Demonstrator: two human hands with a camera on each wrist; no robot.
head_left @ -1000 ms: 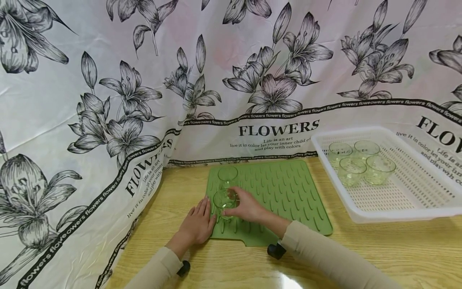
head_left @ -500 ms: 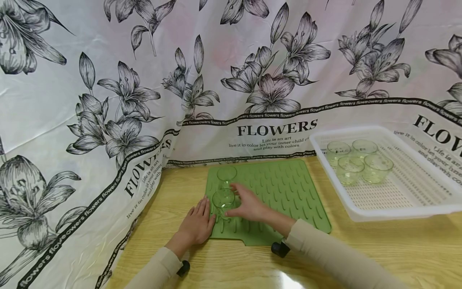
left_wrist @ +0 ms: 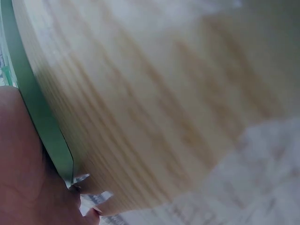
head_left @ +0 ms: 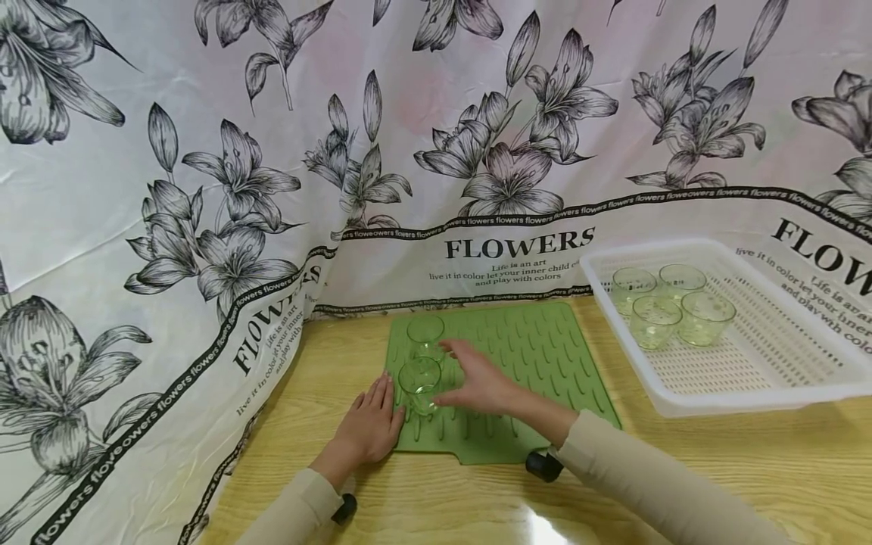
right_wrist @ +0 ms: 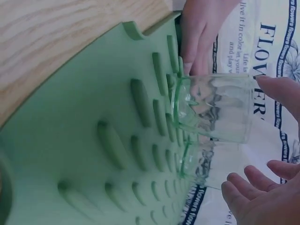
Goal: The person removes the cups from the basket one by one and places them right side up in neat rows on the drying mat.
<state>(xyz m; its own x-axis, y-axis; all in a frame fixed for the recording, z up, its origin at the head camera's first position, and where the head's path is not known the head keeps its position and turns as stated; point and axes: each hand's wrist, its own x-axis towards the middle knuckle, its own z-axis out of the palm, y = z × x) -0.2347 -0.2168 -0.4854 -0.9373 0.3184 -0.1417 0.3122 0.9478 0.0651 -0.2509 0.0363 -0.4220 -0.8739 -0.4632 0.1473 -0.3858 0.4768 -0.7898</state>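
Note:
Two clear glasses stand upright, one behind the other, at the left side of a green ridged drying mat. My right hand is spread just right of the near glass, thumb and fingers apart and holding nothing. In the right wrist view, a gap shows between the fingers and that glass. Behind it is the far glass. My left hand lies flat at the mat's left edge, fingers straight. The left wrist view shows part of that hand by the green edge.
To the right stands a white perforated plastic basket with several clear glasses grouped at its left end. A white flower-printed cloth hangs behind and to the left of the wooden table.
My right hand has let go of the near glass and drawn back to the right, its fingers widening. The glass stays on the mat. My left hand keeps its place.

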